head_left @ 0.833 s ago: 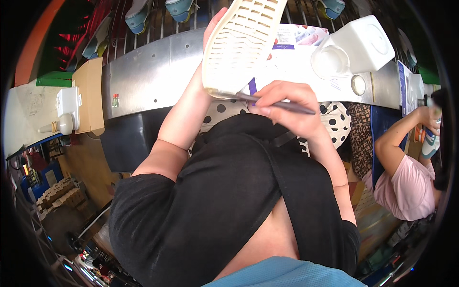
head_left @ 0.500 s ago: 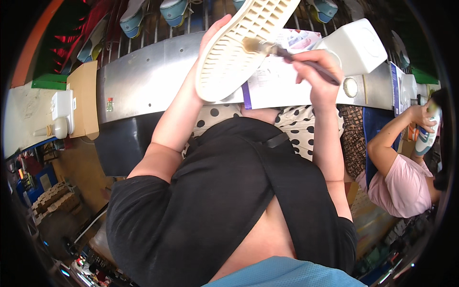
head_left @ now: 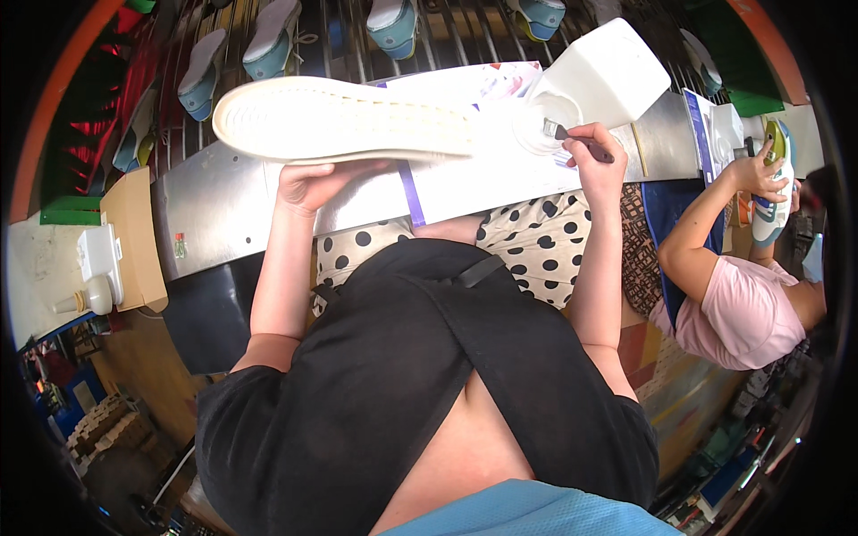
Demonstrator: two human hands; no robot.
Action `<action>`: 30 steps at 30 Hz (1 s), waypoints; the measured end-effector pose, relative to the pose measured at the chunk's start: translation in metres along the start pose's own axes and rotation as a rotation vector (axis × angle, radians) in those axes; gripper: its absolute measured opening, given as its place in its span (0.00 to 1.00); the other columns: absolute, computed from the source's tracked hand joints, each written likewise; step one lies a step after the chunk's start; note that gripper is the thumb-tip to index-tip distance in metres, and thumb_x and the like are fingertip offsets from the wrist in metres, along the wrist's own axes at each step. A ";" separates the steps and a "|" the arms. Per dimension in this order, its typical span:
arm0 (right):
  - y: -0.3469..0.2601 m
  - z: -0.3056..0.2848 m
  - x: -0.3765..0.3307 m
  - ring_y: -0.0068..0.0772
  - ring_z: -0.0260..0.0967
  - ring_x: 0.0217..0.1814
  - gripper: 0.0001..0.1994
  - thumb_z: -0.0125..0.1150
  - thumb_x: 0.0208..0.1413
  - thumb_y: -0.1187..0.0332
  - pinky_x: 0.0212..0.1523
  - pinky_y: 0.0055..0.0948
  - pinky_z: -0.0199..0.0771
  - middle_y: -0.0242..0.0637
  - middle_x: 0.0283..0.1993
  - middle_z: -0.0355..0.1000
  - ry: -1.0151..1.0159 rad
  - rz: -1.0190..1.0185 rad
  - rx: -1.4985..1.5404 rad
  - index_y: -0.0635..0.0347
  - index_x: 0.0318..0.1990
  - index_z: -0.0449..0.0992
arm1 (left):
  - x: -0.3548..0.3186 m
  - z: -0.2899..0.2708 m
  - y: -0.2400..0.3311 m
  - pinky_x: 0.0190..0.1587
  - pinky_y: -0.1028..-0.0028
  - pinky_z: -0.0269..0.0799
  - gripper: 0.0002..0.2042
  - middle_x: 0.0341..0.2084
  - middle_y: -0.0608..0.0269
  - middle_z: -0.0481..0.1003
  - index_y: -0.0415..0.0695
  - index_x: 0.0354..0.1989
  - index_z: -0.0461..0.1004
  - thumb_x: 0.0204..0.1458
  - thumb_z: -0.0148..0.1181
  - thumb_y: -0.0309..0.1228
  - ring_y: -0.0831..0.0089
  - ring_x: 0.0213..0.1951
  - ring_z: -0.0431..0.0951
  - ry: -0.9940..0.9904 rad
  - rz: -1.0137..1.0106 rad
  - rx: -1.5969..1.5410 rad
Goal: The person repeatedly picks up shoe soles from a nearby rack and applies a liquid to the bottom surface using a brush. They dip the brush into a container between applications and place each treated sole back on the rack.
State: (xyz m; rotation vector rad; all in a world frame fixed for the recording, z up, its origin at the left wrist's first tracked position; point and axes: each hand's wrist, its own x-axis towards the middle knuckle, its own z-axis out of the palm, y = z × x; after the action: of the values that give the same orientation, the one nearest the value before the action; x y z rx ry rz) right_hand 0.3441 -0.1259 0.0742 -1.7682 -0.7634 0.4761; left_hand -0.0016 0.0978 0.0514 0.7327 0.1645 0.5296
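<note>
A cream-white shoe sole (head_left: pixel 331 116) lies nearly level across the front of the bench, its inner side with a ribbed and grid pattern facing up. My left hand (head_left: pixel 308 183) grips it from below along its near edge. In my right hand (head_left: pixel 597 165) is a dark-handled brush (head_left: pixel 585 145), held between thumb and fingers. Its bristle end is down at a round white dish (head_left: pixel 529 138) at the mouth of a tilted white plastic jug (head_left: pixel 612 71). Whether the bristles touch what is inside cannot be made out.
White printed sheets (head_left: pixel 447 192) with a purple edge cover part of the metal bench (head_left: pixel 201 205). Beyond it, several light-blue and white shoes (head_left: pixel 393 27) stand on a roller conveyor (head_left: pixel 340 54). A cardboard piece (head_left: pixel 134 237) stands at left. At right, a co-worker (head_left: pixel 742 304) holds a shoe.
The brush has left the sole's surface and moved to the round white dish by the jug. The sole has been lowered and swung to the left, from steeply slanted to nearly level.
</note>
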 end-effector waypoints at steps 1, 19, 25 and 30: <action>-0.001 -0.001 -0.001 0.19 0.73 0.32 0.05 0.63 0.53 0.78 0.30 0.23 0.76 0.32 0.31 0.77 -0.003 -0.026 0.026 0.65 0.37 0.80 | 0.005 0.007 -0.002 0.72 0.41 0.49 0.52 0.71 0.34 0.53 0.47 0.75 0.50 0.38 0.72 0.35 0.36 0.72 0.53 0.011 0.032 0.000; 0.034 0.011 -0.024 0.31 0.72 0.31 0.10 0.61 0.58 0.71 0.37 0.27 0.71 0.46 0.40 0.80 0.198 0.624 1.690 0.64 0.45 0.72 | 0.042 0.041 -0.050 0.39 0.52 0.85 0.40 0.55 0.39 0.73 0.38 0.70 0.59 0.64 0.35 0.63 0.44 0.47 0.81 0.096 -0.334 -0.235; -0.029 0.039 -0.039 0.36 0.77 0.34 0.06 0.59 0.52 0.78 0.37 0.32 0.76 0.53 0.34 0.80 -0.376 0.137 1.197 0.66 0.38 0.75 | 0.043 0.053 -0.049 0.39 0.52 0.85 0.38 0.55 0.40 0.73 0.39 0.70 0.58 0.66 0.33 0.61 0.42 0.46 0.81 0.030 -0.338 -0.227; -0.067 0.066 -0.055 0.40 0.81 0.38 0.10 0.62 0.49 0.84 0.41 0.31 0.81 0.54 0.37 0.79 -0.454 -0.082 0.736 0.70 0.41 0.73 | 0.041 0.066 -0.043 0.39 0.53 0.85 0.38 0.58 0.40 0.72 0.40 0.71 0.57 0.66 0.31 0.61 0.37 0.46 0.80 0.081 -0.369 -0.337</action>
State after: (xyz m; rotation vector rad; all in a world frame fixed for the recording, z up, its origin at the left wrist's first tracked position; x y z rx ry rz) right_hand 0.2446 -0.1062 0.1132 -0.9466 -0.8251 0.9789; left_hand 0.0722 0.0536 0.0725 0.3396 0.2724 0.2244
